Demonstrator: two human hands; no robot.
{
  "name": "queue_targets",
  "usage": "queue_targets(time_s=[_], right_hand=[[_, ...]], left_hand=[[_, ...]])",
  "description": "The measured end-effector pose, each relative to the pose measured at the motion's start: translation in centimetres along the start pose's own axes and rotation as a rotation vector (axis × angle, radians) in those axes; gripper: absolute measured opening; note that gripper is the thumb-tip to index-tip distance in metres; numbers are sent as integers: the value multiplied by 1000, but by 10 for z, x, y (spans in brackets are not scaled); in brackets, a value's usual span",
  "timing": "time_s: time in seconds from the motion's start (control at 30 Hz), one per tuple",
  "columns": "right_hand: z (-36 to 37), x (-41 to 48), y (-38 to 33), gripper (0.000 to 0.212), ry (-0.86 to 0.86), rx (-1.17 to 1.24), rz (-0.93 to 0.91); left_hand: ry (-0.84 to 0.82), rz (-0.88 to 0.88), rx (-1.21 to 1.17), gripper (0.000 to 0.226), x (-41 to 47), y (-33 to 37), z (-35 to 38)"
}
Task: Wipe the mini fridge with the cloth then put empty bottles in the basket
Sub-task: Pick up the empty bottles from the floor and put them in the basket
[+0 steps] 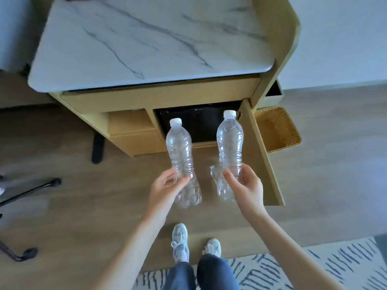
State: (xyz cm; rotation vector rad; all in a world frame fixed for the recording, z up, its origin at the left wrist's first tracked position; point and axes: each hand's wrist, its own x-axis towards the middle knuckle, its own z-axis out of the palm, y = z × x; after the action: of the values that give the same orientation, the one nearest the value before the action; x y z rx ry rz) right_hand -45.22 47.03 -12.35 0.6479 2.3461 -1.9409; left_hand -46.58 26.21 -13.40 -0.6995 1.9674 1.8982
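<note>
Two clear, empty plastic bottles with white caps are held up in front of the cabinet. My left hand (167, 186) grips the lower body of the left bottle (181, 151). My right hand (245, 183) grips the right bottle (230, 143) near its base, with a crumpled bit of clear plastic (215, 174) beside my fingers. Behind the bottles, the black mini fridge (199, 124) sits in the cabinet niche with the wooden cabinet door (263, 160) swung open. A woven wicker basket (276, 130) stands on the floor to the right of the cabinet. No cloth is in view.
A marble-look counter top (150, 42) covers the wooden cabinet. Black chair legs with castors (31, 189) are at the left. My white shoes (180, 241) stand on the wood floor, with a patterned rug (314, 268) at the bottom right.
</note>
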Motion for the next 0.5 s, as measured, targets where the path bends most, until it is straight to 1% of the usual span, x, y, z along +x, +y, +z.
queue_targets(time_s=[0.07, 0.1, 0.2, 0.3, 0.37, 0.43, 0.5], right_hand=[[-18, -24, -47, 8, -10, 45, -53], [-25, -33, -69, 14, -7, 68, -91], [-47, -57, -122, 31, -8, 124, -182], [-66, -73, -160, 37, -4, 181, -291], [-76, -82, -171, 42, 1, 191, -327], [-83, -87, -175, 52, 29, 206, -348], [-88, -93, -172, 59, 59, 202, -351]], left_hand=[[-23, 71, 2, 36, -40, 44, 0], [-30, 113, 4, 35, -57, 65, 0], [-51, 244, 10, 49, -99, 114, 3], [-41, 361, -40, 59, -130, 149, 7], [-46, 430, -57, 53, -146, 161, 12], [-63, 493, -66, 45, -158, 166, 17], [-92, 539, -62, 46, -166, 165, 23]])
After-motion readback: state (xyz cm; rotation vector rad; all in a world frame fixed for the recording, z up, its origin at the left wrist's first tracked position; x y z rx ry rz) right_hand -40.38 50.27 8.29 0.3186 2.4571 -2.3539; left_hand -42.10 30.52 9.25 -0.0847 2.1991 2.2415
